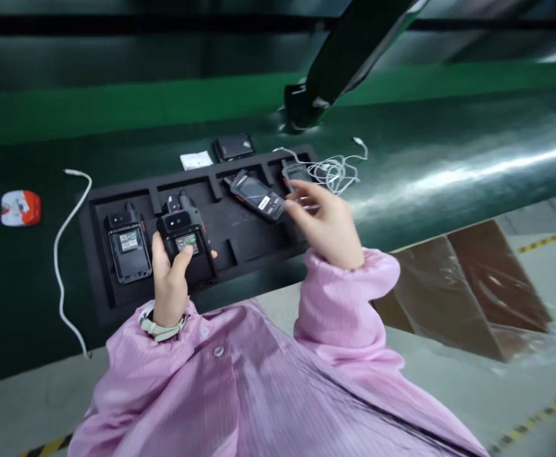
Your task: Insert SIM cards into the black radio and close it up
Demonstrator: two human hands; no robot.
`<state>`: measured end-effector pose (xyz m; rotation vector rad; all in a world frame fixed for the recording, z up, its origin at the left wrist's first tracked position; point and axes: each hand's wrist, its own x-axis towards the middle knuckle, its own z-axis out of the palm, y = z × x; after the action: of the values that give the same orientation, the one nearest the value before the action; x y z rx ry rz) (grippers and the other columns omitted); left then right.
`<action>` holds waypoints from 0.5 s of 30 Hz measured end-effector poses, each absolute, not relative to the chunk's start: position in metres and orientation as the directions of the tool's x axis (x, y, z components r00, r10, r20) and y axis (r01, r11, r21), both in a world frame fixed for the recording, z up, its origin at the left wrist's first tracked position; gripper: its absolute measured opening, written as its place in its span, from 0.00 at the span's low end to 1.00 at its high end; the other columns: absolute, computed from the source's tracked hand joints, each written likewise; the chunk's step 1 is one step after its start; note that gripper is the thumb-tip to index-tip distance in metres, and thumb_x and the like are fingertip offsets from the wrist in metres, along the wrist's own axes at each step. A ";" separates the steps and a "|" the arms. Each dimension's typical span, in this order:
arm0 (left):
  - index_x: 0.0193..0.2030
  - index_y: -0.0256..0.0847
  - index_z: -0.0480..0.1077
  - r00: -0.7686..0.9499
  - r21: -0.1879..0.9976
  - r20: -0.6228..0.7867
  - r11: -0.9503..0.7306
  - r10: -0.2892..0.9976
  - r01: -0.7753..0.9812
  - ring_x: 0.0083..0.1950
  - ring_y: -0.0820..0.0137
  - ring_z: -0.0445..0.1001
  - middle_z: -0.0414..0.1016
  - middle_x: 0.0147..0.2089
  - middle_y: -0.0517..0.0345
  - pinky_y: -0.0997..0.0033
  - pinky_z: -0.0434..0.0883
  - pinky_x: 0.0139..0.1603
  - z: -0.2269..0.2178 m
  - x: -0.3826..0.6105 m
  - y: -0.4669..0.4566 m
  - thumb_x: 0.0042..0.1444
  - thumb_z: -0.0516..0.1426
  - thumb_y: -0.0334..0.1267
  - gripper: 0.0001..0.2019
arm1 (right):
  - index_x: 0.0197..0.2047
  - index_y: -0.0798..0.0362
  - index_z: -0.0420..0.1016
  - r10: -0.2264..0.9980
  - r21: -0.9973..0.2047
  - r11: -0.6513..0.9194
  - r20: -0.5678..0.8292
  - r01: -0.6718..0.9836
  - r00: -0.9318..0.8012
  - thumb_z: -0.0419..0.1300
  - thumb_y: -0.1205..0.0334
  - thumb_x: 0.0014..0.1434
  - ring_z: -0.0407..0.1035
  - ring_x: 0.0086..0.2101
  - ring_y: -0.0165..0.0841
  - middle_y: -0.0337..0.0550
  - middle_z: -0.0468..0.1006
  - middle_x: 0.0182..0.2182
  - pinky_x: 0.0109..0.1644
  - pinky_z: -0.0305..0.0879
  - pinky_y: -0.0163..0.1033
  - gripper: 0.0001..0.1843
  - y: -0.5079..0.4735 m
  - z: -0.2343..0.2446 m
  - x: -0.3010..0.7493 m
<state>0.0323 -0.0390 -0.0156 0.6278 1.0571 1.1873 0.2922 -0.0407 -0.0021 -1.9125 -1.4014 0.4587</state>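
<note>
My left hand point(169, 277) grips a black handset point(185, 242) with its back open, thumb resting on the label inside. The handset is held just above a black foam tray point(101, 292). My right hand point(325, 222) reaches over the tray's right end, fingers curled at the lower edge of a tilted black handset point(258, 196) lying screen up. Whether the fingers hold something small is unclear. Another open-backed handset point(126, 246) lies in the tray's left slot. A fourth device point(296, 172) sits just beyond my right fingers.
A tangle of white cable point(335, 170) lies right of the tray, a long white cable point(66, 241) left of it. A red-and-white object point(19, 207) sits far left. A black cover point(233, 146) and white paper point(196, 160) lie behind the tray. Brown cardboard point(468, 285) stands under the table edge.
</note>
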 end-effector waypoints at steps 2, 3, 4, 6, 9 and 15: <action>0.51 0.47 0.69 0.019 0.865 -0.320 0.300 0.947 -0.402 0.41 0.57 0.86 0.83 0.42 0.56 0.63 0.83 0.38 -0.014 0.031 -0.036 0.55 0.65 0.37 0.17 | 0.56 0.58 0.79 0.792 -0.570 -0.398 0.182 0.719 0.583 0.61 0.65 0.58 0.76 0.36 0.40 0.52 0.83 0.40 0.51 0.75 0.52 0.23 -0.033 0.001 0.334; 0.50 0.47 0.69 0.017 0.866 -0.325 0.305 0.946 -0.396 0.42 0.57 0.86 0.83 0.41 0.56 0.61 0.83 0.41 -0.013 0.030 -0.035 0.55 0.65 0.36 0.17 | 0.55 0.60 0.79 0.723 -0.512 -0.505 0.188 0.695 0.665 0.60 0.67 0.57 0.77 0.38 0.43 0.54 0.83 0.40 0.54 0.73 0.55 0.22 -0.028 0.003 0.353; 0.50 0.47 0.68 0.015 0.866 -0.332 0.311 0.943 -0.391 0.43 0.56 0.86 0.83 0.41 0.56 0.59 0.83 0.43 -0.012 0.030 -0.034 0.55 0.65 0.36 0.17 | 0.53 0.61 0.79 0.686 -0.477 -0.569 0.175 0.670 0.707 0.59 0.70 0.56 0.77 0.41 0.45 0.56 0.83 0.41 0.56 0.72 0.56 0.21 -0.023 0.006 0.367; 0.49 0.47 0.69 0.017 0.868 -0.338 0.319 0.941 -0.380 0.43 0.57 0.86 0.83 0.40 0.57 0.58 0.83 0.46 -0.010 0.030 -0.031 0.54 0.65 0.36 0.16 | 0.55 0.64 0.78 0.725 -0.458 -0.545 0.163 0.702 0.669 0.57 0.72 0.58 0.77 0.44 0.46 0.59 0.82 0.44 0.58 0.71 0.56 0.21 -0.005 0.013 0.380; 0.48 0.47 0.69 0.018 0.871 -0.337 0.318 0.941 -0.374 0.42 0.57 0.86 0.83 0.38 0.58 0.57 0.82 0.46 -0.009 0.030 -0.028 0.53 0.66 0.37 0.17 | 0.62 0.69 0.72 0.936 -0.366 -0.234 0.165 0.901 0.310 0.54 0.73 0.65 0.69 0.60 0.50 0.67 0.75 0.58 0.68 0.61 0.58 0.23 0.044 0.024 0.363; 0.52 0.47 0.70 0.021 0.908 -0.291 0.283 0.957 -0.309 0.34 0.62 0.85 0.84 0.39 0.58 0.64 0.80 0.37 -0.012 0.026 -0.020 0.53 0.67 0.38 0.20 | 0.53 0.58 0.78 0.999 -0.402 0.019 0.048 0.916 0.000 0.70 0.66 0.61 0.77 0.49 0.36 0.48 0.81 0.50 0.57 0.74 0.47 0.17 0.154 0.030 0.302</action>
<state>0.0256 -0.0197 -0.0121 0.7553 1.1203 1.1422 0.3021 0.1539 0.0298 -1.9649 -1.9844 0.3672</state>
